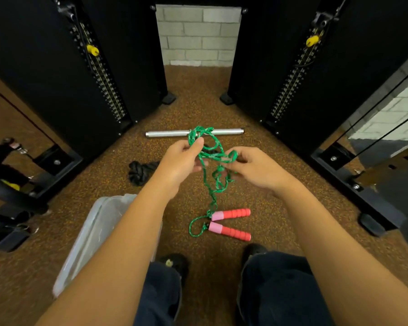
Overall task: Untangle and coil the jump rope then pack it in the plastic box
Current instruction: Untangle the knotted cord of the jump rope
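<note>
A tangled green jump rope [211, 151] hangs between my hands above the floor. My left hand [181, 160] pinches a bunch of loops at the top left of the tangle. A loop on the tangle's right side is held in my right hand [250, 167]. From the knot a strand drops to the floor, where the two red and pink handles [231, 222] lie side by side. The clear plastic box [92, 234] sits on the floor at the lower left, partly hidden under my left forearm.
A silver metal bar [167, 133] lies on the floor beyond my hands, and a black knotted rope attachment [140, 171] lies to its left. Black weight-stack towers [108, 74] [290, 74] stand on both sides. My shoes and dark trousers are at the bottom.
</note>
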`<state>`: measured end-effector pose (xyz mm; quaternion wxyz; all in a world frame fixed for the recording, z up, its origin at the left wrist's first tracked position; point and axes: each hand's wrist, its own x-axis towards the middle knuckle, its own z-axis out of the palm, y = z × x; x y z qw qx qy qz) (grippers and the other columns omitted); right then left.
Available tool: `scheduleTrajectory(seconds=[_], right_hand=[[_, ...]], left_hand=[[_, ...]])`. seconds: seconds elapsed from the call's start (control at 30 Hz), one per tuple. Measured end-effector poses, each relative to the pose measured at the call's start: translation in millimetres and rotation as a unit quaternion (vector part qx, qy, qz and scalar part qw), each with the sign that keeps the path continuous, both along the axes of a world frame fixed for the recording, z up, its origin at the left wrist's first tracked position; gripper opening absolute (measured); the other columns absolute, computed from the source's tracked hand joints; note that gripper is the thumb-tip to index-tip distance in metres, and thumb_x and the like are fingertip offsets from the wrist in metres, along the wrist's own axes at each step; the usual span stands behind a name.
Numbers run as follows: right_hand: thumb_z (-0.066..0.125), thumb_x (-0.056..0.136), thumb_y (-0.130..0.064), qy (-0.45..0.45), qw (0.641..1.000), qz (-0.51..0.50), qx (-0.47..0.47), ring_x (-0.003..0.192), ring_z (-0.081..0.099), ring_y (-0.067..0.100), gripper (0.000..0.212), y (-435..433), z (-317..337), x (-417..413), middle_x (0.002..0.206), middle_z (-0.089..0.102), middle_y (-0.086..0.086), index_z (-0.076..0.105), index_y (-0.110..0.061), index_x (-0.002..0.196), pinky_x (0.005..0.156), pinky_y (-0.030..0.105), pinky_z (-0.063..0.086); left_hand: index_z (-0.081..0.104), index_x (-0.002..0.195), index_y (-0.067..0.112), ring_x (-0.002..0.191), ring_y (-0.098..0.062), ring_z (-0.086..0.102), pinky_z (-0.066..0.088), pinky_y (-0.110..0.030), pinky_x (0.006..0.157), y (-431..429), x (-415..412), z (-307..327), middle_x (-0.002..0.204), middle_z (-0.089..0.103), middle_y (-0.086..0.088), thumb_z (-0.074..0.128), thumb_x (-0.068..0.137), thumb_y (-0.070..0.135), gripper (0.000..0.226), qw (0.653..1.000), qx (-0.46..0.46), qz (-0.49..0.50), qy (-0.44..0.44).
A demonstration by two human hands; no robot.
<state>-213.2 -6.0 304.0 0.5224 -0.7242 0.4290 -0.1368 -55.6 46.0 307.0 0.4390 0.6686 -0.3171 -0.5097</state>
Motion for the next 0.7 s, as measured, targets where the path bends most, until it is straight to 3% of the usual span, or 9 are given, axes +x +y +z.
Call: scheduleTrajectory(seconds=[0.07, 0.13, 0.23, 0.33, 0.47, 0.57, 0.7], right_hand=[[0.051, 0.093, -0.018, -0.065, 0.996, -0.034, 0.057, 0.072, 0.066, 0.008, 0.010, 0.8, 0.9, 6.5, 0.078, 0.065, -0.001, 0.059, -0.015, 0.088, 0.066, 0.022, 0.055], [0.051, 0.093, -0.019, -0.095, 0.990, -0.056, 0.087, 0.064, 0.066, 0.004, 0.015, 3.0, -0.7, 10.5, 0.074, 0.065, 0.001, 0.056, -0.013, 0.081, 0.060, 0.018, 0.054], [0.050, 0.094, -0.019, -0.115, 0.982, -0.080, 0.125, 0.062, 0.066, 0.004, 0.017, 5.5, -2.7, 12.3, 0.074, 0.064, 0.002, 0.055, -0.012, 0.080, 0.058, 0.018, 0.054], [0.052, 0.093, -0.020, -0.129, 0.974, -0.101, 0.156, 0.067, 0.065, 0.009, 0.017, 5.7, -3.3, 15.2, 0.077, 0.063, 0.006, 0.056, -0.007, 0.082, 0.061, 0.020, 0.057], [0.056, 0.091, -0.019, -0.154, 0.960, -0.147, 0.183, 0.079, 0.061, 0.019, 0.017, 6.6, -4.1, 18.1, 0.086, 0.061, 0.016, 0.057, -0.007, 0.079, 0.061, 0.022, 0.058], [0.056, 0.090, -0.019, -0.165, 0.955, -0.150, 0.194, 0.071, 0.062, 0.014, 0.016, 8.6, -2.7, 18.0, 0.083, 0.065, 0.009, 0.063, -0.004, 0.093, 0.059, 0.021, 0.057], [0.059, 0.089, -0.018, -0.186, 0.948, -0.169, 0.194, 0.062, 0.060, 0.010, 0.013, 6.2, -0.4, 14.8, 0.070, 0.061, 0.002, 0.062, -0.009, 0.079, 0.060, 0.019, 0.056]], left_hand=[[0.052, 0.122, 0.017, 0.105, -0.018, 0.060, 0.048, -0.033, 0.094, 4.5, 3.5, -1.2, 0.116, 0.062, -0.003, 0.036, 0.093, 0.053, 0.049, 0.994, 0.062, -0.084, -0.031], [0.045, 0.132, 0.022, 0.114, -0.017, 0.054, 0.043, -0.036, 0.100, 8.0, 8.2, -3.7, 0.123, 0.055, 0.002, 0.030, 0.088, 0.064, 0.063, 0.980, 0.094, -0.140, -0.109], [0.050, 0.121, 0.024, 0.101, -0.007, 0.052, 0.043, -0.023, 0.079, 13.1, 17.6, -0.7, 0.115, 0.053, 0.008, 0.045, 0.089, 0.054, 0.045, 0.976, 0.046, -0.108, -0.184], [0.061, 0.106, 0.024, 0.103, -0.007, 0.058, 0.046, -0.028, 0.092, 13.3, 20.1, 2.0, 0.109, 0.063, 0.007, 0.061, 0.083, 0.042, 0.029, 0.975, 0.016, -0.180, -0.125], [0.058, 0.109, 0.018, 0.100, -0.010, 0.062, 0.047, -0.024, 0.091, 9.9, 7.9, 2.0, 0.102, 0.067, 0.004, 0.072, 0.076, 0.032, 0.038, 0.961, 0.008, -0.251, -0.112], [0.056, 0.106, 0.021, 0.088, -0.011, 0.064, 0.048, -0.028, 0.085, 9.5, 2.5, -0.1, 0.089, 0.067, 0.003, 0.071, 0.077, 0.037, 0.037, 0.957, 0.005, -0.251, -0.148], [0.063, 0.095, 0.020, 0.070, -0.009, 0.061, 0.044, -0.026, 0.078, 6.3, 7.8, 7.2, 0.070, 0.065, 0.003, 0.054, 0.091, 0.033, 0.017, 0.969, -0.034, -0.192, -0.150]])
